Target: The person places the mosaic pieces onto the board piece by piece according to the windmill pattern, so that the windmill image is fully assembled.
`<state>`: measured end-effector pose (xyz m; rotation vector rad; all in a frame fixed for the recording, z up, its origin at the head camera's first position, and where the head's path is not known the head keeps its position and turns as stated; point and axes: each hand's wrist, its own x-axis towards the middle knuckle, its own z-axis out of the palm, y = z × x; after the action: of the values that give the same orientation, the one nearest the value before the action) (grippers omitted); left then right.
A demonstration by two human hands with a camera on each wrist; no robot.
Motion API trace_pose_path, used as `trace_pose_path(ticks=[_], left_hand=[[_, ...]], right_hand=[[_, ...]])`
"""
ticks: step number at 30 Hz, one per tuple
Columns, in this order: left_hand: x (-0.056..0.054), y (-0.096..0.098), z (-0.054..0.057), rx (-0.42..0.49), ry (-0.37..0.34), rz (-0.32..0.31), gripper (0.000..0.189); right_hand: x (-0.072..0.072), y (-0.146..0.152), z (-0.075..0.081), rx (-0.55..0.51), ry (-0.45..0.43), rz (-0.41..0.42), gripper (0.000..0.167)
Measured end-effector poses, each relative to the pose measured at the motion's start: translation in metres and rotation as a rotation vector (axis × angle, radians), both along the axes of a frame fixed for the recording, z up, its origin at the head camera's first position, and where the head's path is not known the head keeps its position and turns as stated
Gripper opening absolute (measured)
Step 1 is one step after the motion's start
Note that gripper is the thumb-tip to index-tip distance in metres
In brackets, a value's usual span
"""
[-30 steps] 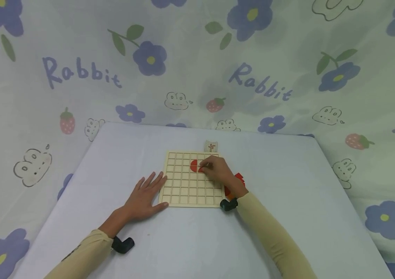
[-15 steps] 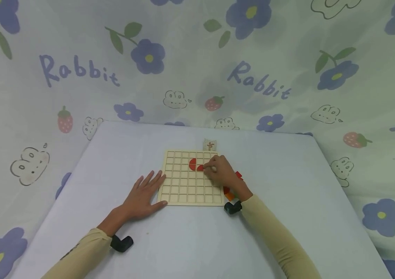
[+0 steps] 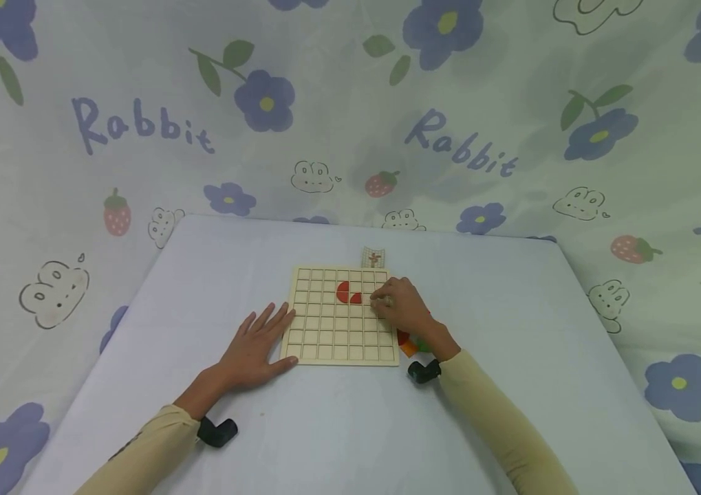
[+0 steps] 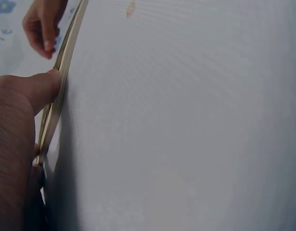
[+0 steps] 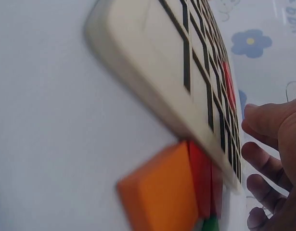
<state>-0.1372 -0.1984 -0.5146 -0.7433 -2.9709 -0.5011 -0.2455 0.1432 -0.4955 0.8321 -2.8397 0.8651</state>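
A square wooden grid board (image 3: pixel 325 337) lies on the white table. My left hand (image 3: pixel 254 350) rests against its left edge, fingers spread and thumb at the near left corner. In the left wrist view, the thumb presses on the board's rim (image 4: pixel 66 62). Two red quarter-circle pieces (image 3: pixel 342 291) sit stacked as a half circle in the grid, with a third red quarter piece (image 3: pixel 356 298) at their lower right. My right hand (image 3: pixel 402 302) is over the board's right side, its fingers loosely bent with nothing between them in the right wrist view.
Beside the board's right edge lie loose pieces: an orange block (image 5: pixel 162 192), a red piece (image 5: pixel 199 178) and a green piece (image 3: pixel 423 345), partly hidden by the right arm. A small card with a red pinwheel-like figure (image 3: pixel 373 258) lies behind the board.
My right hand has let go of the third red quarter piece and drawn back to the right, leaving it in the grid. The left hand stays at the board's edge.
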Motion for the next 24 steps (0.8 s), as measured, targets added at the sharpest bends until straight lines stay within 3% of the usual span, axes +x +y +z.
trace_pose_path(ticks=[6,16,24], left_hand=[[0.0,0.0,-0.002,0.011,0.011,-0.002,0.088],[-0.001,-0.003,-0.003,-0.006,-0.025,0.014,0.089],[-0.001,-0.002,-0.003,-0.004,-0.022,0.001,0.089]], right_hand=[[0.007,0.022,-0.002,0.011,-0.066,-0.064,0.012],[0.017,0.053,-0.002,0.048,-0.052,-0.068,0.022],[0.027,0.079,-0.007,0.077,-0.043,-0.154,0.029]])
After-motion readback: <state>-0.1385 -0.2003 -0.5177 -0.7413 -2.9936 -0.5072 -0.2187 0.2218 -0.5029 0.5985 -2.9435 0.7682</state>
